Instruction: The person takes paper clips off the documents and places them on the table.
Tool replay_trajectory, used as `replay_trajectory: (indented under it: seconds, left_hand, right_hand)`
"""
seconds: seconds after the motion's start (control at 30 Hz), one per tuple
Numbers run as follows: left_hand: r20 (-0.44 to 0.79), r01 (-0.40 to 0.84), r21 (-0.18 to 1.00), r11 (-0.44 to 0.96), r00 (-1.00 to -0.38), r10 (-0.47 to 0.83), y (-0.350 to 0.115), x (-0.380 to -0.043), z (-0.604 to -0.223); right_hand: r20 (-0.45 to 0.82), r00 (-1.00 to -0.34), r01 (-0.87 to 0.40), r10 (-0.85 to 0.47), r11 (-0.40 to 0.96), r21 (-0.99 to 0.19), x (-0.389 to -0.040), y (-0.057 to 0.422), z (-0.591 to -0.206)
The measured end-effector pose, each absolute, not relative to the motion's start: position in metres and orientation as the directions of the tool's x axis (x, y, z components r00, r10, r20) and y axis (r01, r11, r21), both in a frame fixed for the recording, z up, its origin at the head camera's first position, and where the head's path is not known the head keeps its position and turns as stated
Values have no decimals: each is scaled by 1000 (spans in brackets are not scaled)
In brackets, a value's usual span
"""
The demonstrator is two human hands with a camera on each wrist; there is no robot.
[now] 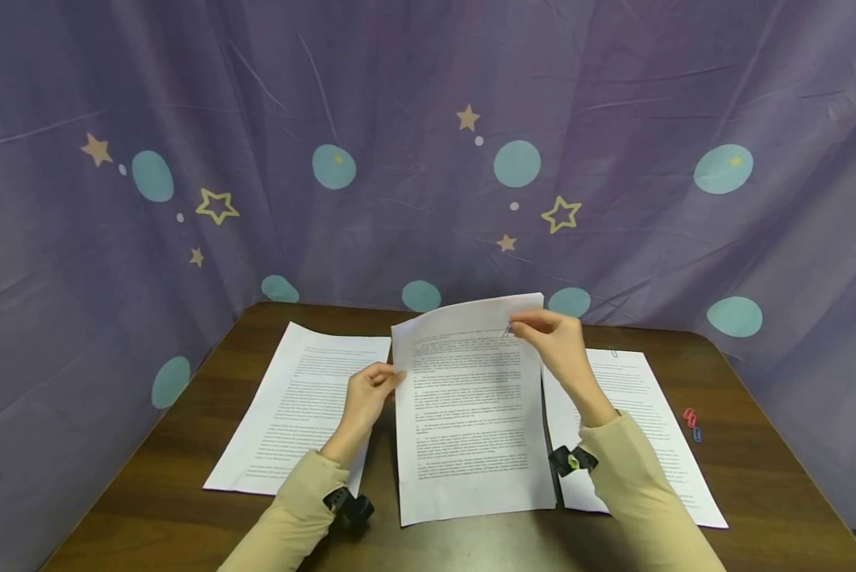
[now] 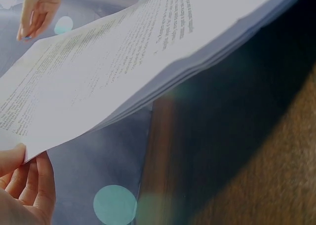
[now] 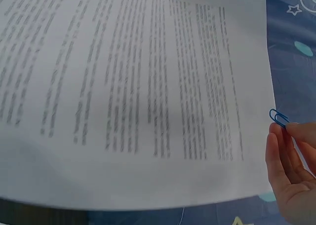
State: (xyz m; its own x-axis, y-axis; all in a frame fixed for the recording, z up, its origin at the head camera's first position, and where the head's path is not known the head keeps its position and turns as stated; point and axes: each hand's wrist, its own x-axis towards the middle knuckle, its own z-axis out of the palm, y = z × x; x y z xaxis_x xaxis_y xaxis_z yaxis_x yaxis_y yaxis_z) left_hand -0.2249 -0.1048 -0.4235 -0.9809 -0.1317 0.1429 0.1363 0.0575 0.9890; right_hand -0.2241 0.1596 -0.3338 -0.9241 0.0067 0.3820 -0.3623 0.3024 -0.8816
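Violet curtain (image 1: 399,63) hangs creased, nine through three o'clock | teal ovals (image 1: 517,164), tan stars (image 1: 468,117) dot it | dark wooden table (image 1: 142,524) fills six o'clock

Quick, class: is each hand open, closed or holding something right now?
Left hand: holding the middle stack of printed sheets by its edge.
Right hand: holding a blue paper clip in its fingertips.
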Motion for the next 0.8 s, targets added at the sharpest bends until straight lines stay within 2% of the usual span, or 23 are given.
replay_trajectory:
  seconds: [0.2, 0.4, 0.57, 0.6, 0.67, 0.8]
  left_hand:
    - [149, 145, 989, 40, -980, -132, -105, -225, -423]
    - [152, 147, 988, 48, -979, -133, -105, -225, -423]
    - [144, 139, 989, 42, -981, -129, -105, -224, -423]
    - [142, 138, 990, 40, -981, -129, -105, -224, -423]
    - [143, 140, 990, 34, -981, -129, -105, -223, -423]
    - [145, 142, 989, 31, -981, -131, -105, -223, -423]
  right_hand:
    - [393, -919, -359, 43, 327, -874, -228, 181, -349]
    - [450, -893, -441, 25, 162, -883, -265, 225, -403]
    - [410, -908, -375, 80, 281, -884, -244, 233, -388]
    - [406, -910, -372, 81, 270, -888, -245, 238, -392]
    - [400, -912, -362, 96, 276, -891, -257, 255, -412]
    - [453, -885, -415, 107, 257, -873, -310, 309, -487]
